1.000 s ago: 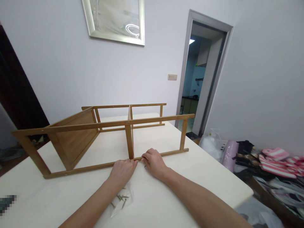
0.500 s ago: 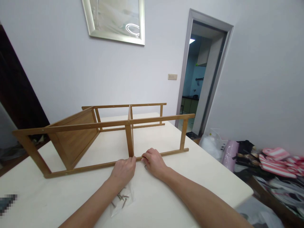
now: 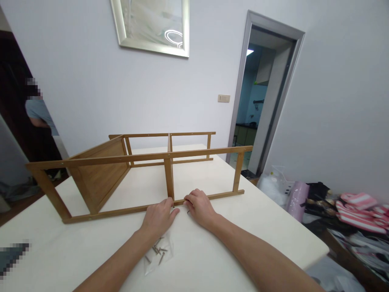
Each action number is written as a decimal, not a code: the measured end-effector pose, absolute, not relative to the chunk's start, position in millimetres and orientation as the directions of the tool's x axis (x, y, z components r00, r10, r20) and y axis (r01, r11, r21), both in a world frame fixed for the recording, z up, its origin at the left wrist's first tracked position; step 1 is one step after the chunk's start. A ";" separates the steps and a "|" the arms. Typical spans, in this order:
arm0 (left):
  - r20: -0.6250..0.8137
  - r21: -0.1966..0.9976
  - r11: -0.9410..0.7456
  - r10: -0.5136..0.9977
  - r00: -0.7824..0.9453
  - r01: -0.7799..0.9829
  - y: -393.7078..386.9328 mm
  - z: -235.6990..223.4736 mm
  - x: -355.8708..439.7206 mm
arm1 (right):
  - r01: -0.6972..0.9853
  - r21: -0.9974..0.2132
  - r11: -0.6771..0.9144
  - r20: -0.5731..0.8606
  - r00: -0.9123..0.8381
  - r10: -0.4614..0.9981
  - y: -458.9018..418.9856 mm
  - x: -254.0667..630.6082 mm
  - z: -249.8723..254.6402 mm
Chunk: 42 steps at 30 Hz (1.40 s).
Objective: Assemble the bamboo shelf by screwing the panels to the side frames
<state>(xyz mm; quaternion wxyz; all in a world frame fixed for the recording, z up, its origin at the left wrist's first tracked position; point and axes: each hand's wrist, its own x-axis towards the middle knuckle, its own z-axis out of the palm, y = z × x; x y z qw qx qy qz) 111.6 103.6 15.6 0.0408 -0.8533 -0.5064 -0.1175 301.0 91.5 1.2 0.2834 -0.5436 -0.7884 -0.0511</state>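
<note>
The frame (image 3: 209, 152) seems mostly joined; screws (image 3: 161, 258) wait, seven o'clock; my left hand (image 3: 158, 219) touches it, thumb out; my right hand (image 3: 199, 208) curls, can't tell round what

Your left hand (image 3: 159, 217) touches the near lower rail (image 3: 121, 211) of a wooden rack (image 3: 146, 157), by its middle crosspiece (image 3: 168, 178). Your right hand (image 3: 200, 207), fingers curled, just beside. Nearer you than left hand: clear bag (image 3: 169, 246), screws (image 3: 161, 258).

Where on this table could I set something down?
Bare tabletop lies right of the right forearm, out to its edge, and between the left forearm and wooden frame. It's crowded around the left hand, right hand and screw bag.
</note>
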 end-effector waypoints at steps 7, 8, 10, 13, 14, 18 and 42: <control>0.267 0.058 -0.517 0.832 0.486 0.854 103.2 15.4 113.4 | 0.885 -0.229 0.405 0.507 -0.247 0.826 92.3 301.3 0.6; 0.267 0.053 -0.513 0.834 0.483 0.857 103.5 15.5 113.6 | 0.884 -0.230 0.406 0.508 -0.247 0.825 92.3 301.3 0.5; 0.260 0.049 -0.499 0.843 0.471 0.865 104.3 15.5 114.2 | 0.881 -0.236 0.411 0.512 -0.247 0.823 92.4 301.4 0.4; 0.246 0.065 -0.446 0.874 0.419 0.892 105.2 14.9 115.5 | 0.875 -0.246 0.416 0.517 -0.244 0.820 92.4 301.4 0.0; 0.244 0.076 -0.418 0.888 0.389 0.905 105.0 14.7 116.0 | 0.875 -0.249 0.416 0.519 -0.242 0.820 92.3 301.5 -0.2; 0.238 0.143 -0.362 0.916 0.323 0.921 102.6 14.1 118.2 | 0.877 -0.251 0.410 0.520 -0.235 0.821 92.5 301.5 -0.6; 0.185 0.190 -0.325 0.938 0.292 0.926 101.0 19.3 115.0 | 0.884 -0.246 0.397 0.512 -0.229 0.828 93.3 301.8 -0.8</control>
